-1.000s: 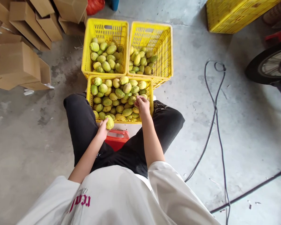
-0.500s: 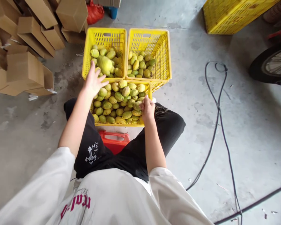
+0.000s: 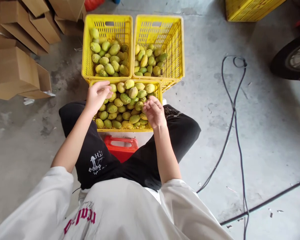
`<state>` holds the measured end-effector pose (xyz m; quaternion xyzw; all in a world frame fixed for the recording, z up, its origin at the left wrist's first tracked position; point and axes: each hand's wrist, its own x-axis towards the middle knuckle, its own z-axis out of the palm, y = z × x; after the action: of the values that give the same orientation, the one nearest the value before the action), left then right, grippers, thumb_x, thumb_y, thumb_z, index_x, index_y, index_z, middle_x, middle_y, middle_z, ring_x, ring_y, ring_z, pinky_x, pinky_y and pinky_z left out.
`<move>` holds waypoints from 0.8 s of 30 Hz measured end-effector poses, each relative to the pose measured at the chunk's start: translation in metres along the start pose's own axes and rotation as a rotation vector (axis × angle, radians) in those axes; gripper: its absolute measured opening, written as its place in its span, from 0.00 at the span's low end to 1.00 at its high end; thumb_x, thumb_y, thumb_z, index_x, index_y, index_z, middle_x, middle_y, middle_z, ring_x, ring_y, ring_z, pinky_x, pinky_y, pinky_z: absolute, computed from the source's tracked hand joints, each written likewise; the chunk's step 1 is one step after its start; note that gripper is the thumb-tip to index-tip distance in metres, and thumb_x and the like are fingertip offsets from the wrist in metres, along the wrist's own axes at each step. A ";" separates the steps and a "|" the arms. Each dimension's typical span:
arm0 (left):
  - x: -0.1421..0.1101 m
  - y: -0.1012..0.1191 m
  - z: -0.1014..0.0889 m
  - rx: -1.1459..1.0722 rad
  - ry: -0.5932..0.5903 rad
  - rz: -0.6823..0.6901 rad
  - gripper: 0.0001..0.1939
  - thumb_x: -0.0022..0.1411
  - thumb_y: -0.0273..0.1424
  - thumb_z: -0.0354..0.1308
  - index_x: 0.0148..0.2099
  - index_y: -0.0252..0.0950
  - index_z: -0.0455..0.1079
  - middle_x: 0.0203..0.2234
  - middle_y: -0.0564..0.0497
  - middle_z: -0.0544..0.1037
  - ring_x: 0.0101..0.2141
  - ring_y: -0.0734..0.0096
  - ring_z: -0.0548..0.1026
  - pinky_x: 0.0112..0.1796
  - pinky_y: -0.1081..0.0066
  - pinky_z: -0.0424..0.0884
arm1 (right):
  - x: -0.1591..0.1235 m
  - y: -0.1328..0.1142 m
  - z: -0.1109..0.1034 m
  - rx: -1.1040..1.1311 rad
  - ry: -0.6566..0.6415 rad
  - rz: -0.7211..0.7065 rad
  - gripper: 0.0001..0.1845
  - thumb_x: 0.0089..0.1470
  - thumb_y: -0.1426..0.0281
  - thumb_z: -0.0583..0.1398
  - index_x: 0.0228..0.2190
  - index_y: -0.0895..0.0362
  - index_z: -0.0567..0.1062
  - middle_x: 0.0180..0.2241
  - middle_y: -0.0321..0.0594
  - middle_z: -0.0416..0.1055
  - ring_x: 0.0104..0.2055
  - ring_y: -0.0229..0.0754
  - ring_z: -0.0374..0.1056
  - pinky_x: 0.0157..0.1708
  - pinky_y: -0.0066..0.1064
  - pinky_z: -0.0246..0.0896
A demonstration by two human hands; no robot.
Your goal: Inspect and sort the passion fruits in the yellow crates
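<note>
My left hand (image 3: 98, 96) hovers over the left side of the front yellow crate (image 3: 125, 130), fingers stretched out and holding nothing. On the right side of that crate is my right hand (image 3: 155, 111), palm partly turned up with its fingers curled together. Whether something small sits in those fingers I cannot make out. Oval green-yellow fruits (image 3: 125, 98) fill the front crate. Behind it stand two more yellow crates side by side: the left crate (image 3: 83, 50) and the right crate (image 3: 183, 50) each hold similar fruits low down.
Cardboard boxes (image 3: 16, 68) are heaped at the left. A red plastic object with a handle (image 3: 121, 146) lies between my knees. Black cable (image 3: 234, 113) loops over the concrete floor (image 3: 270, 146) on the right, near a wheel (image 3: 293, 61). Another yellow crate (image 3: 250, 10) stands at far right.
A large-looking blurred fruit above the left back crate is gone from the air. My left hand has drawn back and its fingers come closer together. My right hand has turned and moved slightly left.
</note>
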<state>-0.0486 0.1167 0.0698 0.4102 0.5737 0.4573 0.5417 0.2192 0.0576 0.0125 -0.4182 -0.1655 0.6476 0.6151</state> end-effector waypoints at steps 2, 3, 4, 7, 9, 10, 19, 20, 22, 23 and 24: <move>0.013 -0.006 0.001 0.095 0.033 0.006 0.05 0.71 0.32 0.76 0.44 0.40 0.83 0.32 0.50 0.83 0.45 0.57 0.90 0.56 0.62 0.85 | 0.010 0.001 -0.012 -0.052 0.153 -0.056 0.11 0.64 0.70 0.78 0.37 0.47 0.82 0.33 0.29 0.80 0.36 0.39 0.77 0.40 0.27 0.82; 0.019 -0.009 0.001 0.148 0.021 0.014 0.06 0.72 0.32 0.76 0.41 0.41 0.82 0.28 0.52 0.80 0.42 0.58 0.89 0.53 0.64 0.85 | 0.013 -0.001 -0.017 -0.070 0.199 -0.076 0.12 0.65 0.69 0.78 0.36 0.47 0.81 0.32 0.28 0.78 0.32 0.38 0.74 0.36 0.26 0.80; 0.024 -0.011 0.000 0.205 -0.004 0.032 0.07 0.72 0.32 0.75 0.39 0.41 0.82 0.26 0.52 0.78 0.41 0.58 0.89 0.53 0.64 0.84 | 0.015 -0.003 -0.020 -0.087 0.232 -0.086 0.13 0.66 0.68 0.78 0.35 0.48 0.80 0.30 0.28 0.76 0.29 0.37 0.71 0.33 0.25 0.78; 0.035 -0.020 0.000 0.397 -0.066 0.134 0.11 0.70 0.29 0.73 0.34 0.41 0.79 0.25 0.51 0.76 0.48 0.53 0.87 0.60 0.64 0.79 | 0.018 -0.013 -0.024 -0.149 0.323 -0.072 0.20 0.66 0.63 0.79 0.31 0.51 0.77 0.22 0.24 0.62 0.21 0.33 0.56 0.22 0.23 0.65; 0.040 -0.025 0.002 0.526 -0.105 0.191 0.15 0.71 0.30 0.72 0.30 0.42 0.74 0.25 0.50 0.74 0.54 0.48 0.85 0.65 0.61 0.75 | 0.020 -0.022 -0.023 -0.192 0.412 -0.083 0.28 0.68 0.60 0.77 0.26 0.50 0.69 0.18 0.22 0.50 0.19 0.32 0.46 0.16 0.23 0.52; 0.042 -0.028 0.004 0.592 -0.129 0.204 0.19 0.72 0.31 0.70 0.28 0.43 0.70 0.25 0.50 0.71 0.55 0.45 0.85 0.67 0.58 0.73 | 0.023 -0.026 -0.022 -0.205 0.459 -0.111 0.30 0.69 0.60 0.75 0.24 0.50 0.65 0.18 0.22 0.47 0.18 0.33 0.43 0.15 0.23 0.48; 0.077 -0.043 0.041 0.651 -0.287 0.191 0.21 0.57 0.24 0.78 0.28 0.42 0.66 0.33 0.43 0.75 0.71 0.18 0.71 0.79 0.34 0.54 | 0.114 -0.039 -0.023 -0.267 0.545 -0.230 0.27 0.76 0.71 0.59 0.26 0.47 0.55 0.20 0.23 0.47 0.17 0.32 0.41 0.13 0.23 0.42; 0.081 -0.046 0.043 0.660 -0.298 0.195 0.19 0.55 0.24 0.79 0.29 0.41 0.70 0.36 0.41 0.77 0.74 0.16 0.68 0.80 0.33 0.51 | 0.124 -0.032 -0.026 -0.275 0.552 -0.218 0.26 0.78 0.71 0.57 0.26 0.48 0.57 0.20 0.23 0.48 0.16 0.31 0.43 0.14 0.22 0.42; 0.085 -0.054 0.047 0.744 -0.342 0.222 0.13 0.56 0.28 0.81 0.37 0.38 0.79 0.46 0.36 0.82 0.77 0.14 0.63 0.82 0.31 0.45 | 0.141 -0.016 -0.033 -0.356 0.544 -0.224 0.24 0.82 0.69 0.54 0.29 0.49 0.59 0.23 0.24 0.53 0.16 0.30 0.48 0.18 0.20 0.43; 0.085 -0.057 0.050 0.826 -0.381 0.243 0.13 0.58 0.30 0.80 0.43 0.35 0.82 0.52 0.33 0.83 0.78 0.15 0.62 0.82 0.31 0.44 | 0.148 -0.009 -0.037 -0.394 0.532 -0.224 0.23 0.82 0.69 0.54 0.29 0.49 0.59 0.24 0.25 0.55 0.17 0.30 0.51 0.19 0.20 0.45; 0.084 -0.060 0.053 0.933 -0.433 0.264 0.16 0.62 0.32 0.78 0.50 0.33 0.84 0.59 0.30 0.82 0.79 0.16 0.61 0.82 0.30 0.44 | 0.154 -0.002 -0.041 -0.418 0.538 -0.219 0.23 0.81 0.69 0.55 0.30 0.49 0.59 0.26 0.25 0.56 0.18 0.31 0.54 0.20 0.21 0.47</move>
<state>-0.0010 0.1876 -0.0093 0.7613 0.5348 0.1227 0.3454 0.2676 0.1896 -0.0620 -0.6703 -0.1704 0.3966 0.6037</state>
